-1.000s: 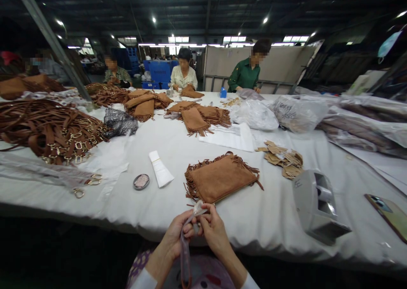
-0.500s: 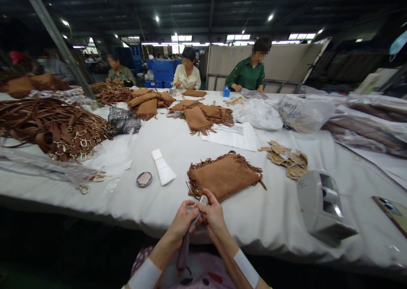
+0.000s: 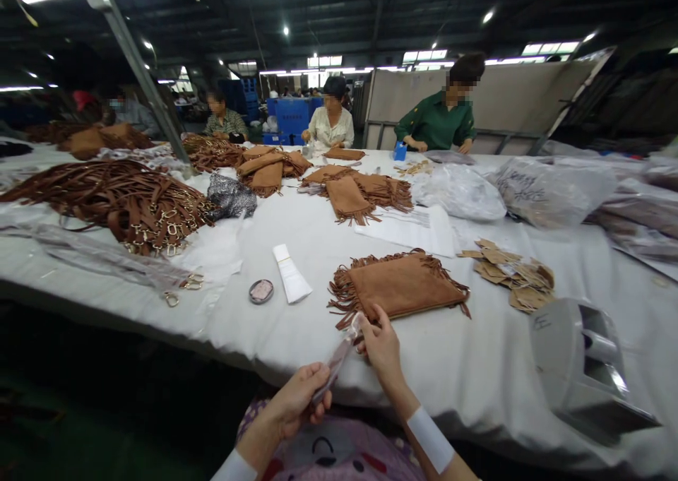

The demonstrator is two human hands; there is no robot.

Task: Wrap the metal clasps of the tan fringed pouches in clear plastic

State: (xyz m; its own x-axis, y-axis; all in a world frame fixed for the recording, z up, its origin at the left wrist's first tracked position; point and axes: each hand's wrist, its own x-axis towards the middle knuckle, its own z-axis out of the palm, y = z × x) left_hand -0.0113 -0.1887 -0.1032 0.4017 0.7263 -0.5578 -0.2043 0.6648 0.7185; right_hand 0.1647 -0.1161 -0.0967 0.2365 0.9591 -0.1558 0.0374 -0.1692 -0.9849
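Note:
Stretched between my hands, over the table's front edge, is a strap in a clear plastic sleeve (image 3: 340, 361). My left hand (image 3: 301, 396) grips its lower part, fingers wrapped round. At the upper end, my right hand (image 3: 380, 343) pinches the bunched clear plastic; what sits inside that end is hard to make out. Just beyond my right fingers lies a brown fringed bag (image 3: 405, 283), flat on the white-covered table. To the left are a small round tin (image 3: 261, 292) with pale pink contents and a banded bundle of white strips (image 3: 292, 275).
A grey tape dispenser (image 3: 561, 368) stands at right, with brown tags (image 3: 513, 272) behind it. Brown straps with metal clasps (image 3: 127, 205) heap at left near sleeved straps (image 3: 116, 258). More fringed bags (image 3: 352, 195) and plastic bags (image 3: 551, 188) lie farther back. Co-workers sit or stand across the table.
My hands have drawn apart: the left moved down toward me, the right up and right, leaving the sleeved strap stretched between them. The view has shifted a little left.

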